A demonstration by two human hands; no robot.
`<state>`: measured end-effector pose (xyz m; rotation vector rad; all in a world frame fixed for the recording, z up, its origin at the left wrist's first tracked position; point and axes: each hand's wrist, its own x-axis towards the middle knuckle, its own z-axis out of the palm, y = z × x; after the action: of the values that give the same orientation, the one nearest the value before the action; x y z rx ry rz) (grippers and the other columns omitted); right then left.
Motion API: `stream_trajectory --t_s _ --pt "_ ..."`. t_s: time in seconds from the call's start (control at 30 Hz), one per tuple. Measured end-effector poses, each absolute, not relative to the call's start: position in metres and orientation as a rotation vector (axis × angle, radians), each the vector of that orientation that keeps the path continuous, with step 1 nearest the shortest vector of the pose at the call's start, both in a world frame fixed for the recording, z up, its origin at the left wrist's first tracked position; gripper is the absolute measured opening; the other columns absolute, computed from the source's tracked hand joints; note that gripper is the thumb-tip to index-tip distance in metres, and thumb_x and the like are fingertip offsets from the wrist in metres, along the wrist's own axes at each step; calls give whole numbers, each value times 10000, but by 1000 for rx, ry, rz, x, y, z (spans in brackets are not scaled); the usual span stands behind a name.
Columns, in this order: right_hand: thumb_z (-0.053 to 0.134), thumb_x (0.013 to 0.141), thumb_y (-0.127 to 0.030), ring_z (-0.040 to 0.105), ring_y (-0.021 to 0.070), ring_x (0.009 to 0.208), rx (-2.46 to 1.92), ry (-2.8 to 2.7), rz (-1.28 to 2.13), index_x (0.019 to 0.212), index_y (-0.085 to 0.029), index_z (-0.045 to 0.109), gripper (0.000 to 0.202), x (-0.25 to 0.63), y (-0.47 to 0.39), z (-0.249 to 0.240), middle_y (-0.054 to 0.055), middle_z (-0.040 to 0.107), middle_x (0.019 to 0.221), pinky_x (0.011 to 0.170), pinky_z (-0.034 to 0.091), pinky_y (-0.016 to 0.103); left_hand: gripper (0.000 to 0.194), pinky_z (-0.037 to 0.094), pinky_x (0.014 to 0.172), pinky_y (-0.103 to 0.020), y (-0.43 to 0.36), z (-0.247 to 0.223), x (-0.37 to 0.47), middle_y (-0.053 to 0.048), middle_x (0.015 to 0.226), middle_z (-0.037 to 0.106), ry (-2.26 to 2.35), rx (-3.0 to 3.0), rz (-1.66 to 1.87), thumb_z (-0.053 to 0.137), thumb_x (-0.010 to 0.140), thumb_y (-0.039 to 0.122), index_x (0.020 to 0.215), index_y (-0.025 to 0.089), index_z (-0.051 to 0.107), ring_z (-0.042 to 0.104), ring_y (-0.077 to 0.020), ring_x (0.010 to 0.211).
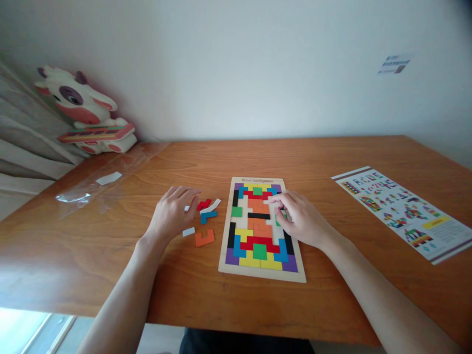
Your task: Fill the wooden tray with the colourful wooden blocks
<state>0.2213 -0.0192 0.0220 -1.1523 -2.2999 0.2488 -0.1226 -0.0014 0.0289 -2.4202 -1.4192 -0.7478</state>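
A wooden puzzle board [225,260] lies flat on the table, mostly filled with colored blocks; bare wood shows in gaps along both sides of its middle. Over its right side is my right hand [300,219], fingers bent, thumb and index finger apart, with nothing visible between them. My left hand [172,211] hovers left of the board, fingers spread and holding nothing I can see. Close to its fingertips lie loose pieces: a red block [204,204], a blue block [208,217], an orange U-shaped block [205,238] and several white ones, including a small white piece [189,231].
A printed pattern sheet [401,211] lies on the right of the table. At the back left stands a cow-shaped toy keyboard [98,132], with a clear plastic bag [83,196] in front. A curtain [33,128] hangs at the left, and a wall [258,73] rises behind the table.
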Motion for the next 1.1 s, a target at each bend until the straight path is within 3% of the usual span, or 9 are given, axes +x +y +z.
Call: stream_trajectory --t_s 0.33,0.53,0.8,0.93,1.1 --pt "493 924 -182 630 238 851 -1163 -2270 267 1040 -219 538 129 221 -18 20 78 639 909 762 528 425 266 542 897 -382 -14 27 -93 -89 1104 727 -1051 -2892 -730 513 952 156 1160 202 673 654 -215 1009" --pt "493 928 -195 631 243 847 -1189 -2262 278 1029 -216 547 116 222 -19 21 89 643 923 719 529 410 266 535 858 -388 -8 28 -109 -89 1098 724 -1117 -2792 -580 503 952 154 1151 192 675 649 -223 958" --pt "487 949 -221 630 232 840 -1212 -2272 319 1051 -209 538 115 222 -19 19 92 631 948 696 534 396 227 521 858 -371 -1 32 -148 -77 1004 729 -1362 -2618 -531 562 952 346 1033 205 722 655 -231 937" --pt "495 952 -232 635 232 836 -1229 -2264 315 1040 -208 541 103 222 -19 20 93 634 952 696 538 393 311 525 806 -341 -5 37 -140 -76 997 729 -1260 -2736 -547 648 900 455 1072 202 701 660 -213 885" --pt "511 948 -233 631 237 898 -1212 -2252 305 1050 -209 545 111 221 -18 17 96 637 980 758 545 398 254 533 864 -360 -12 36 -105 -89 1090 724 -1066 -2868 -679 628 933 341 1139 199 675 660 -215 970"
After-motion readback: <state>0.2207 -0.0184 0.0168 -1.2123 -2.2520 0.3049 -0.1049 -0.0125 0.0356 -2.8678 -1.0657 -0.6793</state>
